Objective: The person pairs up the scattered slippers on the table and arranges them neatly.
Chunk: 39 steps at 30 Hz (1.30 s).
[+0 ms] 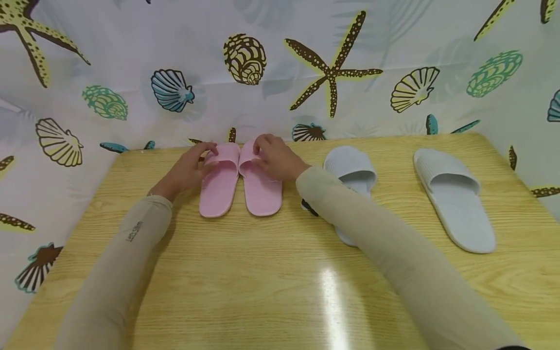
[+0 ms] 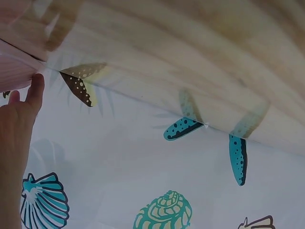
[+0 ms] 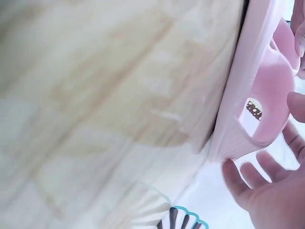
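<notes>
My left hand (image 1: 185,167), in a beige sleeve (image 1: 131,243), is beside the left pink slipper (image 1: 217,192), a smooth, open-toed slide with a broad strap near the tabletop's back edge. My fingers are spread about its outer strap and toe; I cannot tell how firmly they press. Its toe points to the back edge and its long axis runs front to back, leaning slightly right. The matching right pink slipper (image 1: 264,194) leans the other way, so the straps meet while the heels stand apart. My right hand (image 1: 280,160) is nearer this one, bent over its outer strap and toe. Right of it, partly behind my forearm, are a small dark object (image 1: 309,207) and a pale grey slipper with a ribbed strap (image 1: 347,163); its twin, a second pale grey slipper (image 1: 463,209), lies toward the tabletop's right edge.

The left wrist view shows one finger straight against the pink toe. The right wrist view shows what my knuckles hide from above: right fingers fanned, one tip at the toe, thumb beside the strap.
</notes>
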Tool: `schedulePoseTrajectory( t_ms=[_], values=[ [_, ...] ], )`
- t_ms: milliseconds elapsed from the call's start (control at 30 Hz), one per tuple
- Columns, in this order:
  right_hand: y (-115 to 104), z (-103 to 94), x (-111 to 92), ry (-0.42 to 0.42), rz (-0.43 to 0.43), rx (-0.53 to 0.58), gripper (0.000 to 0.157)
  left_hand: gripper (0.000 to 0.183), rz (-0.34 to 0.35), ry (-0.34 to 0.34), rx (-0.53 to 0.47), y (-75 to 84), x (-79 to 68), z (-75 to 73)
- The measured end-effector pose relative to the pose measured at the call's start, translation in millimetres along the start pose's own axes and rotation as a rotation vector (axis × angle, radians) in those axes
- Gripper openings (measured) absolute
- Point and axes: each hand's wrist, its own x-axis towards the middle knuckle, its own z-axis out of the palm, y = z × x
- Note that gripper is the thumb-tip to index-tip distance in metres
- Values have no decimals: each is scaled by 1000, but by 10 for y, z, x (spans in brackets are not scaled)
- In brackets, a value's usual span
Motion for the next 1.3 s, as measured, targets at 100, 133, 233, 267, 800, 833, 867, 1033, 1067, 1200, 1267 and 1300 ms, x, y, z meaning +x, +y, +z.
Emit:
schedulePoseTrajectory(
  t_ms=[100, 133, 233, 267, 800, 833, 867, 1033, 1067, 1200, 1267, 1300],
  values=[
    [-42, 15, -78, 58, 37, -11, 42, 38, 31, 28, 23, 32, -43, 12],
    [-59, 24, -113, 74, 47, -18, 43, 39, 47, 41, 28, 47, -65, 21],
    [-132, 46, -251, 95, 62, -73, 42, 39, 115, 76, 36, 125, -159, 61],
    [-161, 55, -303, 97, 62, -100, 41, 39, 145, 84, 36, 156, -196, 81],
    [-486, 199, -1165, 134, -52, -123, 42, 32, 436, 157, 7, 678, -887, 424],
    [-491, 178, -1234, 139, -43, -108, 42, 31, 435, 138, 5, 737, -932, 445],
    [-497, 155, -1304, 142, -36, -100, 42, 30, 434, 122, 10, 791, -973, 471],
    [-506, 52, -1662, 116, -36, -100, 45, 24, 457, 57, 19, 1043, -1102, 599],
    [-503, 35, -1738, 112, -39, -100, 45, 24, 458, 42, 15, 1083, -1120, 623],
    [-446, -18, -2030, 121, -52, -124, 45, 25, 466, -21, -3, 1241, -1172, 711],
    [-384, -48, -2160, 139, -58, -142, 44, 24, 491, -43, 9, 1304, -1169, 759],
    [-344, -65, -2219, 146, -59, -153, 43, 24, 503, -53, 15, 1334, -1165, 784]
  ],
)
